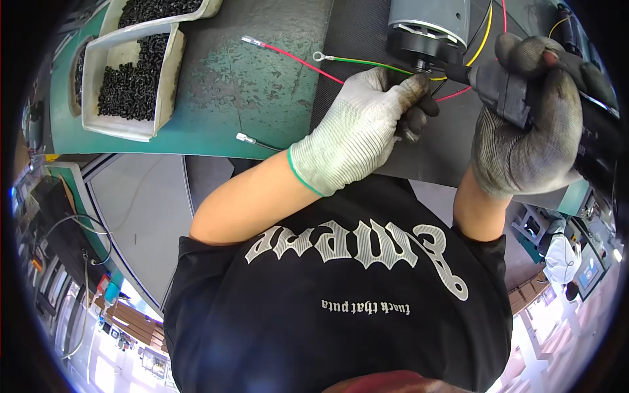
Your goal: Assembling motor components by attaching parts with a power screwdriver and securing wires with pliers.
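Observation:
A grey cylindrical motor (427,16) with a black end lies at the top of the mat, its short metal shaft (422,65) toward me. My left hand (367,121), in a white knitted glove with darkened fingertips, is closed in a pinch right at that shaft; whatever sits between the fingertips is hidden. My right hand (531,131), gloved too, wraps round a black power tool (504,92) whose narrow nose points left at the shaft. A green-yellow wire with a ring terminal (319,57) and a red wire (295,57) with a clear-sleeved connector stretch out left of the motor.
Two white bins (124,128) of small black screws (134,82) stand at the upper left on the worn green bench (216,124). A black wire's connector (246,138) lies near the bench's front edge. Another person (561,255) in white appears far off at the right.

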Available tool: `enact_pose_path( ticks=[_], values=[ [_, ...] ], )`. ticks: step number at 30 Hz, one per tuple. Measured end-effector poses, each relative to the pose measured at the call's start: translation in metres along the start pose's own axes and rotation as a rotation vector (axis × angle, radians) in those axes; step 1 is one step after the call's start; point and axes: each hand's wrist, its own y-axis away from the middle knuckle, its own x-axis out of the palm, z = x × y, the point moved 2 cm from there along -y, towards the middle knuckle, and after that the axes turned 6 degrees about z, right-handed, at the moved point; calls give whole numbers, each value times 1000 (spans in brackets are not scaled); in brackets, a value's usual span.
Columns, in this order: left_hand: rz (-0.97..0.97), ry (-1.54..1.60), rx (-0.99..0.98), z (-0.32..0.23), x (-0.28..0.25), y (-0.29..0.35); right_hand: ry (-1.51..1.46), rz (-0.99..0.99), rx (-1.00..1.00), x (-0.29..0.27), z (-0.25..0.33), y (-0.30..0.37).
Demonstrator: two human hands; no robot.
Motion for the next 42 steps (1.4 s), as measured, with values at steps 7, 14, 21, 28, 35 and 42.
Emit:
enact_pose_path(
  ticks=[7, 14, 21, 28, 35, 42],
  values=[
    [44, 3, 93, -2, -6, -2, -105, -232, -191, 37, -11, -9],
    [-230, -997, 398, 8, 14, -12, -225, -683, -212, -13, 11, 12],
    [-265, -1282, 508, 12, 23, -14, 1416, -526, -341, -71, 64, 27],
    [-211, -1572, 676, 0, 11, 8, 1456, -833, -403, -132, 50, 59],
    [-237, -1535, 421, -56, -10, 94, 1753, 199, 543, -209, -37, 86],
    [-1374, -1679, 599, -195, -91, 188, 1503, -262, 361, -221, -28, 108]
  ],
)
